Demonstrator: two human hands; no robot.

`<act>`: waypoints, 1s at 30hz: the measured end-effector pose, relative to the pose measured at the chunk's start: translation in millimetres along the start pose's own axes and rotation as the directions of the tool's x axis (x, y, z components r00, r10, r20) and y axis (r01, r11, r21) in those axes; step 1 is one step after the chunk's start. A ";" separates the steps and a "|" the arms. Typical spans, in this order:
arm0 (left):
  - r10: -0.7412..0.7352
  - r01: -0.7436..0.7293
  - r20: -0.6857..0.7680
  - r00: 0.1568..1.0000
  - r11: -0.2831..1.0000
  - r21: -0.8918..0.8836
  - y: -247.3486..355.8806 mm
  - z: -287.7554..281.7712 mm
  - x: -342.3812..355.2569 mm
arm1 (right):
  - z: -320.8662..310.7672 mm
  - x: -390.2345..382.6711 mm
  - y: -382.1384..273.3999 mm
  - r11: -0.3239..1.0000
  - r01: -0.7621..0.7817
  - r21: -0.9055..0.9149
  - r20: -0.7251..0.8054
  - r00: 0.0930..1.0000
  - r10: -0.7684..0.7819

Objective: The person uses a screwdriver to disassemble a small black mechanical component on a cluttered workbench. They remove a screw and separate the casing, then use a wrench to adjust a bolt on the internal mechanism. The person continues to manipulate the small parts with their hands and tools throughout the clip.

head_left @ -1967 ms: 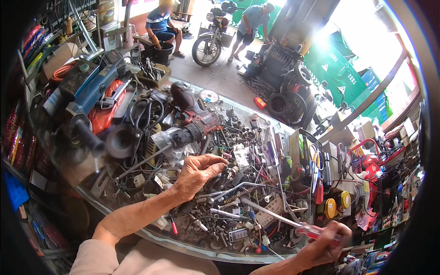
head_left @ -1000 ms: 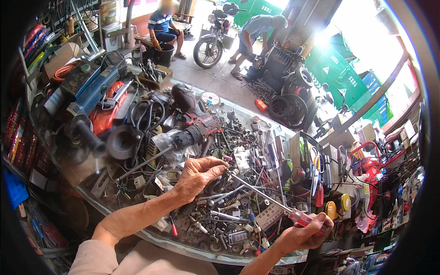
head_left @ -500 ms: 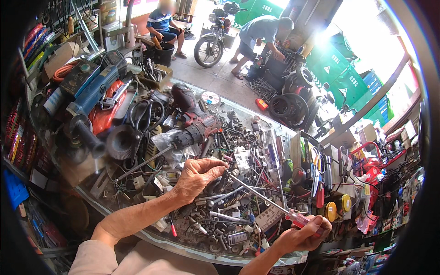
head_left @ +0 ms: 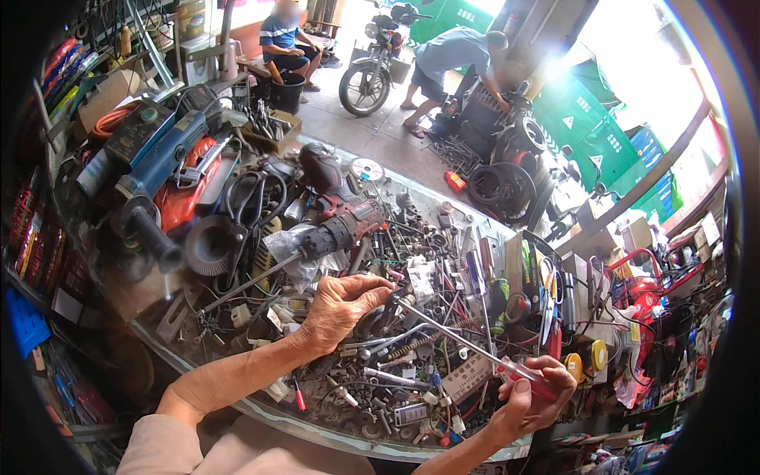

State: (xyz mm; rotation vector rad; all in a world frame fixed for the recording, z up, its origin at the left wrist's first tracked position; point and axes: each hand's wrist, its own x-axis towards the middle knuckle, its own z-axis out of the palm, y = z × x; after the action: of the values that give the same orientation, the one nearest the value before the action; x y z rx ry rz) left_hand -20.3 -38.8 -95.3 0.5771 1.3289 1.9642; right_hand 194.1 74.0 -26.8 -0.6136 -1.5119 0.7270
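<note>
My right hand [head_left: 535,396] grips the clear red handle of a long screwdriver [head_left: 447,329], thumb on the near side and fingers around the far side. The thin metal shaft slants up and left across the cluttered bench, its tip beside my left fingertips. My left hand [head_left: 342,310] is closed in a pinch, thumb against forefinger, at that tip. Whatever small part sits in the pinch is mostly hidden and too small to name. Beyond my left hand lies a dark red cordless drill [head_left: 345,226] with a long bit pointing down and left.
Loose bolts, springs and fittings cover the glass-topped bench [head_left: 261,419]. A blue angle grinder [head_left: 162,154] and black-handled scissors [head_left: 257,194] lie left. Yellow round tins [head_left: 599,353] stand right. Beyond are a motorcycle [head_left: 368,75], a seated person [head_left: 281,39] and a person bending over [head_left: 451,59].
My right fingers have shifted around the screwdriver handle, with the thumb now more upright. My left hand stays almost still. The bending person's arm has moved to the right.
</note>
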 end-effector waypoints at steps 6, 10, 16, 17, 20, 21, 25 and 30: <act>0.023 -0.023 -0.030 0.999 1.000 0.008 -3.2 0.5 1.0 | 4.8 -3.6 -5.9 0.994 0.035 -0.104 -0.009 0.999 -0.036; 0.013 -0.013 -0.026 1.000 1.000 0.015 -1.5 1.0 -0.1 | -9.1 -4.7 4.4 0.965 0.095 -0.246 -0.036 0.994 -0.107; 0.001 -0.001 -0.017 1.000 1.000 0.006 -1.8 -1.1 0.7 | -4.6 -3.4 -16.0 0.973 -0.030 -0.230 0.020 0.999 0.036; -0.003 0.003 -0.022 1.000 1.000 0.006 -2.4 -1.2 1.0 | 3.1 1.6 -26.1 0.981 0.055 -0.186 0.113 0.993 -0.034; 0.003 -0.002 -0.015 1.000 1.000 0.018 -0.4 0.4 0.9 | 1.1 5.6 -31.4 0.976 0.149 -0.157 0.142 0.982 -0.127; 0.006 -0.006 -0.011 1.000 1.000 0.028 0.0 1.1 0.4 | -0.9 3.2 -55.0 0.964 -0.130 -0.231 0.155 0.973 0.169; 0.017 -0.017 -0.016 1.000 1.000 -0.011 -2.9 -1.4 1.1 | 0.3 13.6 -42.2 0.905 0.159 -0.395 0.133 0.984 -0.116; 0.007 -0.007 -0.009 1.000 0.999 -0.032 -4.1 -0.1 1.7 | 3.4 23.0 -59.1 0.959 0.010 -0.283 0.247 0.967 0.063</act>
State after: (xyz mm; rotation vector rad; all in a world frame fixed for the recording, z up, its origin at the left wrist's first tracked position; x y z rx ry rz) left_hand -20.4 -36.7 -99.2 0.5594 1.3005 1.9922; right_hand 191.7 52.3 32.8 -0.7783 -1.8684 0.6323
